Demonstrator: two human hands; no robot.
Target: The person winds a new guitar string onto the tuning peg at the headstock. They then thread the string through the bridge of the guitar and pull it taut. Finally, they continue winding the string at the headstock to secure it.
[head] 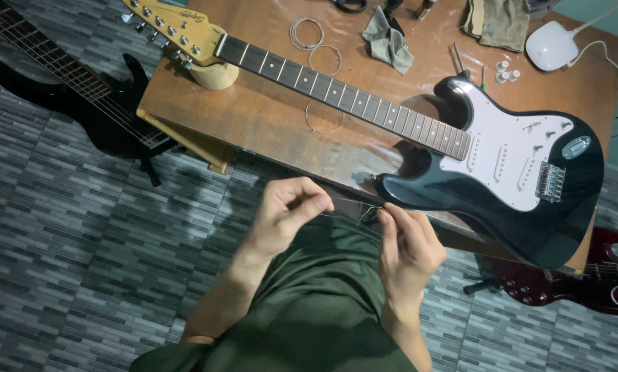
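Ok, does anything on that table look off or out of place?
The black guitar on the table has no strings, and its body overhangs the near edge. Loose wire coils lie beside its neck. Both hands pinch a thin string.

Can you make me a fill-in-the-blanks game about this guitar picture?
1. Both hands, left hand and right hand, pinch a thin guitar ____.
2. The black guitar on the table has a ____ pickguard.
3. A ____ guitar lies on the floor at right.

Missing words: string; white; red
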